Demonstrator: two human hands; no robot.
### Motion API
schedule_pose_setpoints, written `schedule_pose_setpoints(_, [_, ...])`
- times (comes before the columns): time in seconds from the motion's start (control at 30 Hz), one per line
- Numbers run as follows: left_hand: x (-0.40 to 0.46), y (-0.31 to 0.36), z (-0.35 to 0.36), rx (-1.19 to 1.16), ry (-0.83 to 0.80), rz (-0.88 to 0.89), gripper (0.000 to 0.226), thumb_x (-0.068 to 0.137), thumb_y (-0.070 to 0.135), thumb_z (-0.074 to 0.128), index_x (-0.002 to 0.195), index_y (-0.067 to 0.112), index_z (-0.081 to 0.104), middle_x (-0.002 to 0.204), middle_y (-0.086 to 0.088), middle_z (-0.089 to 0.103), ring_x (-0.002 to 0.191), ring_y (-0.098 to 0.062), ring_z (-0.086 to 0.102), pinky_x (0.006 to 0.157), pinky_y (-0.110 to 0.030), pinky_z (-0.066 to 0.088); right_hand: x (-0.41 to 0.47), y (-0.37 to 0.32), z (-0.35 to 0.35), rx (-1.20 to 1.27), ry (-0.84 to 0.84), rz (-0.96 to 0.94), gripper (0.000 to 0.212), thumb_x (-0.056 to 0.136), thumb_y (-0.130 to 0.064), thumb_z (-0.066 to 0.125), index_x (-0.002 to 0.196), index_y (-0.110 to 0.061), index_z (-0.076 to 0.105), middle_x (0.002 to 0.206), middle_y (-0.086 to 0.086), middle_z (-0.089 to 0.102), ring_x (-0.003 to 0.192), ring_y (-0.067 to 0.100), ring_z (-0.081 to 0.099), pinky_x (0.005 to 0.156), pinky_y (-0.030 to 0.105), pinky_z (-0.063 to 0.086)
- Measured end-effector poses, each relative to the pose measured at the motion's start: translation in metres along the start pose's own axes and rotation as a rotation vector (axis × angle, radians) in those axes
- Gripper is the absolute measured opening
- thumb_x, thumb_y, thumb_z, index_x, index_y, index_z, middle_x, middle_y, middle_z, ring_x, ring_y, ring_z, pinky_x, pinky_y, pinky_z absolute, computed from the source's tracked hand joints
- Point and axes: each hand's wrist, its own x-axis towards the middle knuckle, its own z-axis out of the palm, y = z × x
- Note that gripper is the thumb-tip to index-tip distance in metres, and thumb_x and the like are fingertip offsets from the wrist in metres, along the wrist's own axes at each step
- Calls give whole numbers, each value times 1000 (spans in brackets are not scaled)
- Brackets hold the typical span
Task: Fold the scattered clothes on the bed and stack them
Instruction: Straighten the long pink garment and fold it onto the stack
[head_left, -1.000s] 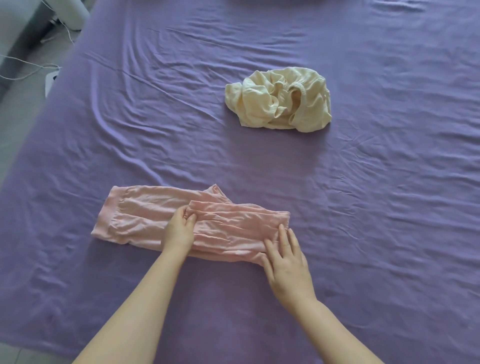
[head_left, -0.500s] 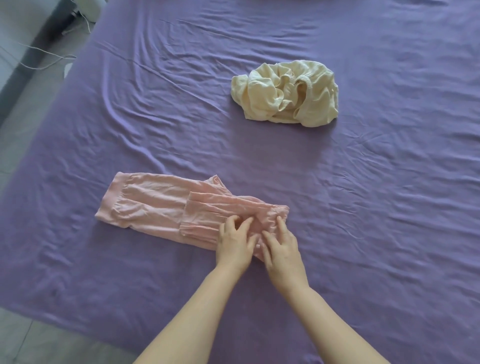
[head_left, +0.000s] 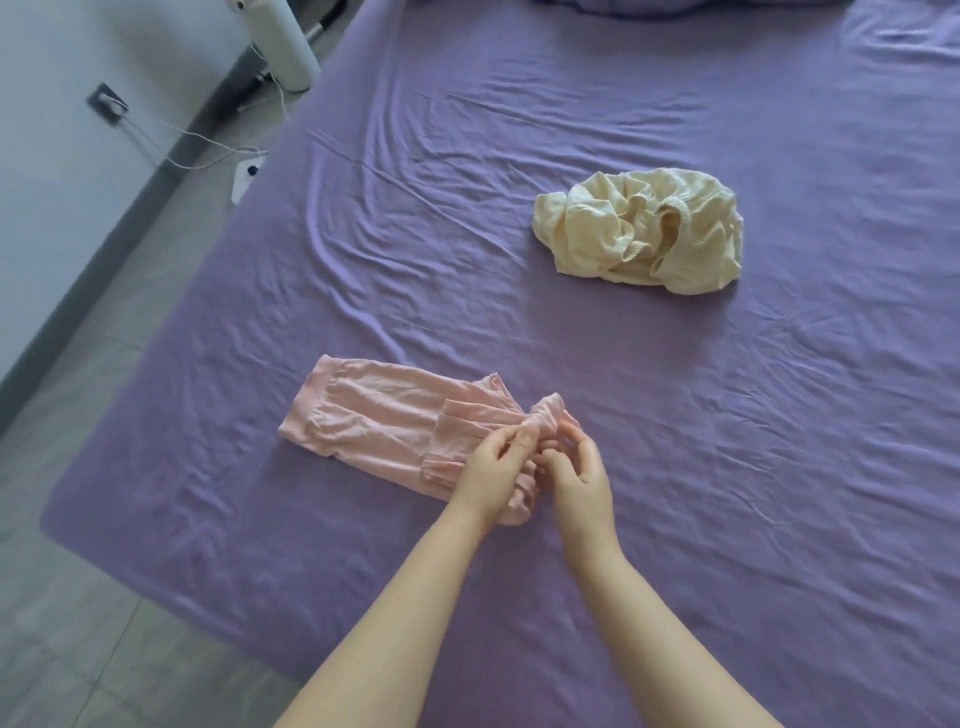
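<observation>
At nine o'clock, off the bed's edge, a white cable (head_left: 208, 156) trails over the grey floor (head_left: 104, 597). The pink garment (head_left: 374, 415) lies partly folded on the purple sheet (head_left: 727, 467), at about ten o'clock from my hands. My left hand (head_left: 491, 470) pinches its bunched right end, fingers curled into the cloth; my right hand (head_left: 579, 475), just beside it, grips the same raised bunch. At one o'clock, well apart, the cream garment (head_left: 641, 231) sits crumpled.
</observation>
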Motion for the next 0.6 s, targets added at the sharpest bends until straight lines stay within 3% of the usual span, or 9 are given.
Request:
schedule_pose_setpoints(0.07, [4,13,-25,2,23,-29,24,93,26,58,101,4,64,86,-3,67,69,-5,63,59,-15,49,-5,-6,19,48,-92,-13,40,89,5,41,115,-22,53,91,-3,70,84,11,67,75,25,55])
schedule_pose_setpoints(0.13, [6,22,-52,65,10,-73,25,85,26,70,102,9,64,94,-3,69,79,-7,66,67,-17,53,-8,-9,38,39,-116,-34,40,88,9,36,111,-21,51,89,-2,70,84,15,69,73,26,56])
schedule_pose_setpoints(0.23, [18,28,-92,190,-47,-59,28,81,25,74,101,8,64,96,-4,71,87,-13,65,79,-25,51,-9,-10,66,-105,21,-132,37,85,8,38,99,-22,54,90,-5,67,85,3,65,75,15,51])
schedule_pose_setpoints(0.27, [24,29,-106,218,-43,-19,21,83,22,72,95,7,64,89,-3,69,81,-11,62,76,-22,48,-8,-9,75,-187,88,-172,36,84,7,40,94,-24,55,90,-9,65,84,-2,62,72,8,46])
schedule_pose_setpoints(0.33, [34,33,-135,241,-3,35,15,86,19,68,78,9,60,71,5,58,67,-6,51,64,-16,41,-5,-3,92,-334,182,-215,33,83,4,44,90,-27,55,94,-12,62,89,1,58,73,7,41])
schedule_pose_setpoints(0.43, [48,33,-187,259,46,8,22,91,25,62,84,4,60,73,2,53,70,-10,48,68,-23,41,3,16,118,-530,230,-234,34,82,6,48,104,-17,58,107,-4,57,103,17,51,87,22,38])
schedule_pose_setpoints(0.53, [61,23,-234,309,75,-66,28,94,30,56,107,6,62,98,-8,64,94,-21,58,92,-38,45,10,36,141,-693,268,-222,38,84,5,51,119,-8,56,125,2,53,118,20,41,94,16,27])
schedule_pose_setpoints(0.6, [70,13,-258,304,89,-85,21,96,27,54,101,8,61,95,-5,62,92,-20,56,86,-36,45,14,48,153,-760,252,-185,40,87,2,52,125,-7,54,137,7,46,128,24,35,101,20,24])
